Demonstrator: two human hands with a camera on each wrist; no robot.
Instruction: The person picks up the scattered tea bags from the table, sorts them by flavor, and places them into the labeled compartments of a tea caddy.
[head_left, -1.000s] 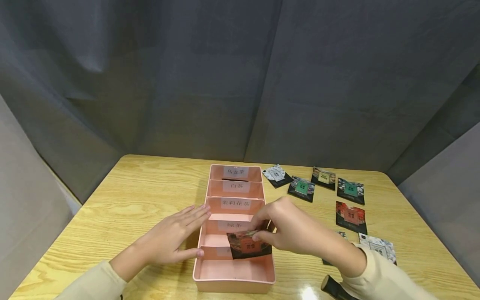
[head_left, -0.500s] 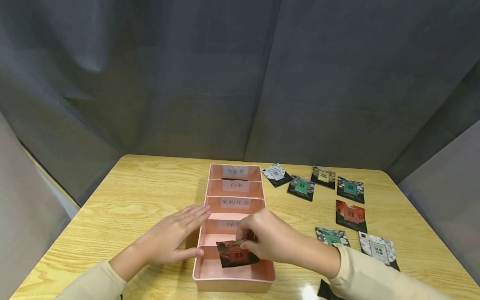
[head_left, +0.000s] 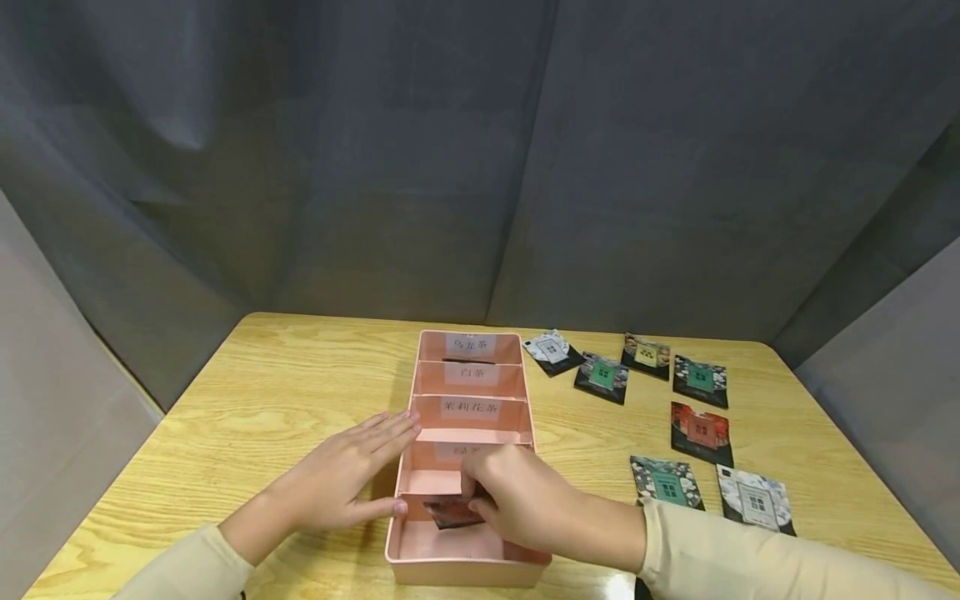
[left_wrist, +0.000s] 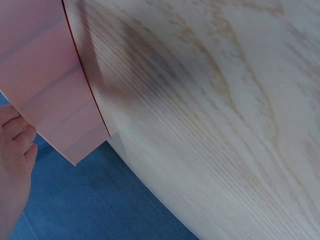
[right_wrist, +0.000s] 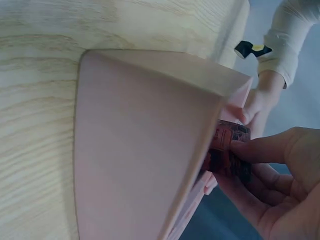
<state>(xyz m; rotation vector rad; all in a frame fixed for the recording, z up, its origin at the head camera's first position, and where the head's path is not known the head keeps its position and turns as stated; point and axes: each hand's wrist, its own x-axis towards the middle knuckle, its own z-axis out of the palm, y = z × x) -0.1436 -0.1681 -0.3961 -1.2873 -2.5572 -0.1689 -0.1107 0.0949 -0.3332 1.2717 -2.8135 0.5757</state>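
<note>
A long pink divided box (head_left: pixel 468 573) stands on the table, with paper labels on its dividers. My right hand (head_left: pixel 525 504) pinches a red and black tea sachet (head_left: pixel 447 512) between thumb and fingers over the nearest compartment, its lower part dipping below the rim. In the right wrist view, the thumb presses on the printed face of the sachet (right_wrist: pixel 225 145), just inside the box wall (right_wrist: pixel 145 135). My left hand (head_left: pixel 352 471) rests with fairly straight fingers against the box's left rim. The left wrist view shows its fingers (left_wrist: pixel 20 132) at the box edge.
Several flat tea sachets lie right of the box, among them a red one (head_left: pixel 702 432), a green one (head_left: pixel 667 483) and a white one (head_left: pixel 756 500). A thin dark edge (head_left: pixel 468 362) shows in the farthest compartment. A grey curtain (head_left: pixel 480 167) hangs behind the table.
My right hand has brought the sachet left and toward me, then lowered it into the nearest compartment. The left hand has stayed on the rim. A green sachet formerly partly hidden by the right arm now shows.
</note>
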